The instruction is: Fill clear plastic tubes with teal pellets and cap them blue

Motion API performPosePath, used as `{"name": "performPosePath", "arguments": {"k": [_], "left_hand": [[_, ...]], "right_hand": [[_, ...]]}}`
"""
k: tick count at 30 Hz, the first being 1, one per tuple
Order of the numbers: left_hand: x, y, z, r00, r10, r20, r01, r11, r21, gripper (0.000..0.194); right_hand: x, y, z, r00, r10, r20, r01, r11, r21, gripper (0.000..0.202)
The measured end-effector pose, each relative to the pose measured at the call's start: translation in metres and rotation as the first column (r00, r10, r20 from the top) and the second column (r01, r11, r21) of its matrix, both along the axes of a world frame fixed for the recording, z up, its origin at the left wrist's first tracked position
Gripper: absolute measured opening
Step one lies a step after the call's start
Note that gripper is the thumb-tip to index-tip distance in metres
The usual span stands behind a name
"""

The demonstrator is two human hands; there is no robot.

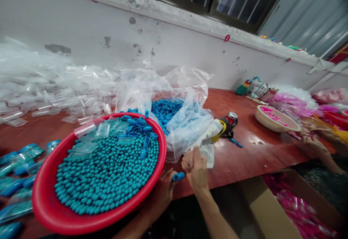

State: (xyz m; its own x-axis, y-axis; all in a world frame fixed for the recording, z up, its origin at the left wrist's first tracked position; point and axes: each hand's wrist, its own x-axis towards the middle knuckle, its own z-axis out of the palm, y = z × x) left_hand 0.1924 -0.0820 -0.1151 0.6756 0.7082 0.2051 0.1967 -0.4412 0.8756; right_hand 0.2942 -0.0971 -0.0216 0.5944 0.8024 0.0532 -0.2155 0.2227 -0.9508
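Observation:
My left hand is closed beside the red basin, a small blue plastic cap held at its fingertips. Fingers curled into a fist, my right hand is just right of the cap, in front of a paper-wrapped tube; whatever it may hold is hidden. The basin is full of small teal beads. On top of the beads lie clear plastic sleeves and several blue caps. Behind the basin, a clear plastic bag holds many more blue caps.
Clear sleeves are heaped along the wall; filled blue-capped packs lie at left. A black-and-red tool rests beyond my right hand. At right, another person's hands work near a cream basin, above an open carton.

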Motion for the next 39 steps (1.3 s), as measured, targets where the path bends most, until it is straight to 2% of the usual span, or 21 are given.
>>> {"name": "performPosePath", "arguments": {"k": [4, 6, 8, 10, 12, 14, 15, 17, 19, 22, 24, 26, 29, 31, 33, 35, 37, 39], "left_hand": [[-0.002, 0.000, 0.007, 0.998, 0.033, 0.059, -0.030, 0.999, -0.043, 0.029], [-0.002, 0.000, 0.009, 0.997, 0.035, 0.072, -0.031, 0.998, -0.053, 0.028], [-0.002, -0.001, 0.011, 0.996, 0.035, 0.086, -0.030, 0.998, -0.059, 0.026], [-0.001, -0.001, 0.014, 0.995, 0.032, 0.093, -0.023, 0.995, -0.097, 0.026], [-0.001, -0.002, 0.020, 0.994, 0.018, 0.108, 0.003, 0.982, -0.187, 0.027], [-0.002, -0.003, 0.028, 0.990, 0.001, 0.144, 0.043, 0.953, -0.301, 0.028], [-0.003, -0.003, 0.034, 0.986, -0.004, 0.167, 0.063, 0.934, -0.351, 0.029], [-0.006, -0.005, 0.045, 0.978, -0.006, 0.210, 0.098, 0.898, -0.428, 0.029], [-0.010, -0.008, 0.056, 0.970, -0.002, 0.243, 0.121, 0.872, -0.474, 0.029], [-0.015, -0.012, 0.068, 0.955, 0.014, 0.297, 0.148, 0.843, -0.517, 0.029], [-0.015, -0.015, 0.072, 0.944, 0.039, 0.329, 0.157, 0.822, -0.548, 0.029], [-0.013, -0.017, 0.075, 0.937, 0.065, 0.344, 0.160, 0.795, -0.585, 0.031], [-0.009, -0.018, 0.078, 0.932, 0.067, 0.355, 0.171, 0.783, -0.598, 0.035], [-0.010, -0.017, 0.078, 0.934, 0.049, 0.355, 0.181, 0.790, -0.585, 0.035], [-0.017, -0.017, 0.078, 0.942, 0.025, 0.335, 0.191, 0.781, -0.595, 0.036], [-0.028, -0.018, 0.076, 0.952, -0.011, 0.307, 0.206, 0.764, -0.612, 0.037], [-0.040, -0.020, 0.073, 0.962, -0.057, 0.268, 0.216, 0.762, -0.610, 0.038], [-0.050, -0.022, 0.071, 0.968, -0.105, 0.226, 0.222, 0.778, -0.588, 0.036]], "right_hand": [[-0.015, 0.009, -0.029, 0.985, 0.092, 0.149, -0.073, 0.989, -0.132, 0.051], [-0.015, 0.013, -0.035, 0.969, 0.177, 0.169, -0.146, 0.973, -0.180, 0.051], [-0.007, 0.013, -0.029, 0.976, 0.203, 0.081, -0.188, 0.968, -0.166, 0.048], [0.005, 0.007, -0.016, 0.988, 0.153, 0.035, -0.148, 0.981, -0.122, 0.043], [0.017, -0.006, -0.001, 0.972, 0.128, 0.200, -0.106, 0.988, -0.115, 0.034], [0.023, -0.023, 0.007, 0.842, 0.242, 0.483, -0.165, 0.966, -0.198, 0.020], [0.023, -0.032, 0.009, 0.762, 0.323, 0.561, -0.205, 0.942, -0.264, 0.025], [0.020, -0.048, 0.006, 0.657, 0.468, 0.591, -0.252, 0.875, -0.412, 0.055], [0.014, -0.059, 0.002, 0.623, 0.546, 0.560, -0.271, 0.822, -0.501, 0.081], [0.007, -0.065, 0.000, 0.648, 0.553, 0.524, -0.283, 0.813, -0.508, 0.101], [0.005, -0.065, 0.002, 0.692, 0.535, 0.484, -0.298, 0.823, -0.484, 0.102], [0.004, -0.063, 0.004, 0.752, 0.518, 0.408, -0.333, 0.832, -0.443, 0.092], [0.007, -0.056, 0.007, 0.833, 0.476, 0.283, -0.388, 0.866, -0.315, 0.064], [0.012, -0.052, 0.006, 0.880, 0.403, 0.250, -0.355, 0.909, -0.218, 0.049], [0.020, -0.049, -0.001, 0.928, 0.268, 0.261, -0.229, 0.959, -0.169, 0.040], [0.027, -0.048, -0.015, 0.949, 0.133, 0.287, -0.076, 0.977, -0.201, 0.033], [0.030, -0.047, -0.033, 0.945, 0.102, 0.312, -0.005, 0.954, -0.298, 0.029], [0.027, -0.042, -0.050, 0.911, 0.155, 0.382, -0.008, 0.933, -0.360, 0.024]]}}
